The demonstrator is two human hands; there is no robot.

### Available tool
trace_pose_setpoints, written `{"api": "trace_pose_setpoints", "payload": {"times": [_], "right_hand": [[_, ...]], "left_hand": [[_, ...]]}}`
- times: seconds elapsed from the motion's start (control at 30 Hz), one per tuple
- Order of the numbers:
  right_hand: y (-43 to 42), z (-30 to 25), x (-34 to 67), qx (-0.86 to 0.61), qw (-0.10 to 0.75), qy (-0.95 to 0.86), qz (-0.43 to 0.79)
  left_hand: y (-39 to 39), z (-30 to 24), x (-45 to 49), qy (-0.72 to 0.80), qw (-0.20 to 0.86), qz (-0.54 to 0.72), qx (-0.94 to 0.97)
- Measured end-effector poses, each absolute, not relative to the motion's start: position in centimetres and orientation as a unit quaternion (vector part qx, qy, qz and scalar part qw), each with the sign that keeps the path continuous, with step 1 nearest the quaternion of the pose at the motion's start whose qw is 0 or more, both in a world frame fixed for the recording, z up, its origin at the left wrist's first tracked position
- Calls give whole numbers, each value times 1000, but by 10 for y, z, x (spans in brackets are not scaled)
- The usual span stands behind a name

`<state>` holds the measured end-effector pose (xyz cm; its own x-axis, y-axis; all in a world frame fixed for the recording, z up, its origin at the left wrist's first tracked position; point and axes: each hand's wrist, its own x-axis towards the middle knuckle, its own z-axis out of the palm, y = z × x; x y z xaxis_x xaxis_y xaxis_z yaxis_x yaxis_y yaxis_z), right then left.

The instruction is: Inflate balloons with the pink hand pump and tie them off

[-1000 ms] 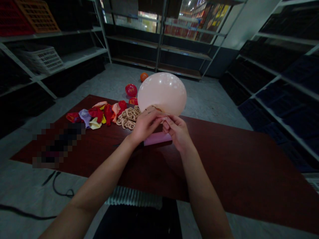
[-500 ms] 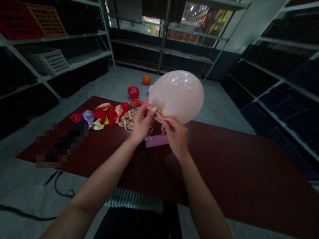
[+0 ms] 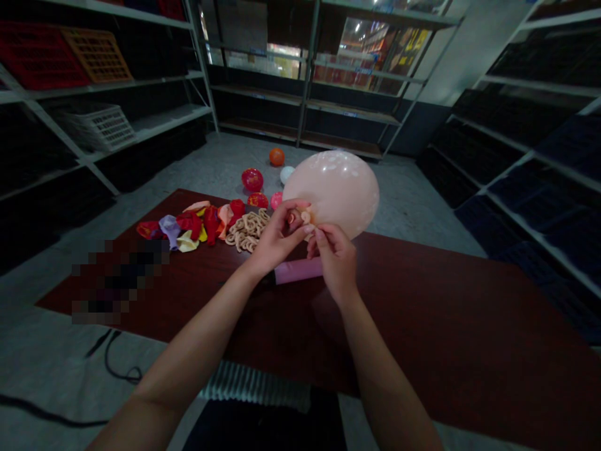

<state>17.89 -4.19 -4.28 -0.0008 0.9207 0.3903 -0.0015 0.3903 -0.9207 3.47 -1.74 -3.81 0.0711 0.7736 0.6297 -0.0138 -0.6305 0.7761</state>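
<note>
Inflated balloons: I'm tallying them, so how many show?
6: the large pale one at left hand and right hand; beyond the table, orange one, white one, pink one, farther red one and nearer red one. Others may be hidden behind the large one.

Readable text: none | blue shelf labels (image 3: 351,114): too small | pale balloon (image 3: 338,191), white markings (image 3: 332,163): illegible

There is room over the table (image 3: 451,313) to the right; straight ahead the balloon (image 3: 338,188) blocks passage.

Table (image 3: 432,326) bears limp balloons (image 3: 211,224), tan loops (image 3: 245,232), pink cylinder (image 3: 297,271).
</note>
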Motion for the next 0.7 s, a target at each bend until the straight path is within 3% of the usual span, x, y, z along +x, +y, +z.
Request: {"api": "trace_pose_setpoints", "payload": {"times": [0.4,0.6,0.7], "right_hand": [[-38,-47,179,-378,571,-634,360],[-44,-46,178,-389,505,-713,292],[-47,-44,176,-389,486,-725,294]], "left_hand": [[-16,-37,32,324,242,646,648],[-17,-47,32,367,63,693,617],[-16,-52,33,374,30,713,593]]}}
